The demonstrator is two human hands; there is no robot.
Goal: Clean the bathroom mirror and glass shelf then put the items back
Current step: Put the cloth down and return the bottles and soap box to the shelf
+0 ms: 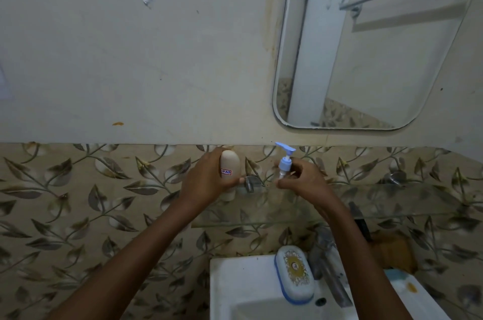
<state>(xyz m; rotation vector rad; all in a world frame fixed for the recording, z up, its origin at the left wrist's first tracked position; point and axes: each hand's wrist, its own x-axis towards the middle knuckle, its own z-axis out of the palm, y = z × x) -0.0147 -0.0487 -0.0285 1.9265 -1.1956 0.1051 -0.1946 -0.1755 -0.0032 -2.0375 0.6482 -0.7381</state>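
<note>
Head view: near the centre of the frame, the left hand [209, 176] is wrapped around a cream, round-topped plastic bottle with a small red-and-white label [230, 166], holding it upright at the left end of the clear glass shelf [392, 199]. Just to the right, the right hand [303, 178] has its fingers closed around a small clear bottle with a light blue pump top [285, 163], also upright, over the shelf; whether either bottle touches the glass cannot be told. A metal bracket [251, 183] fixes the shelf to the leaf-patterned tiled wall [78, 202] between the two hands. The rounded rectangular mirror [379, 58] hangs at the upper right of the frame. At the lower right, a white ceramic sink [235, 280] carries a blue and white oval soap box [294, 272] beside a metal tap [329, 267]
</note>
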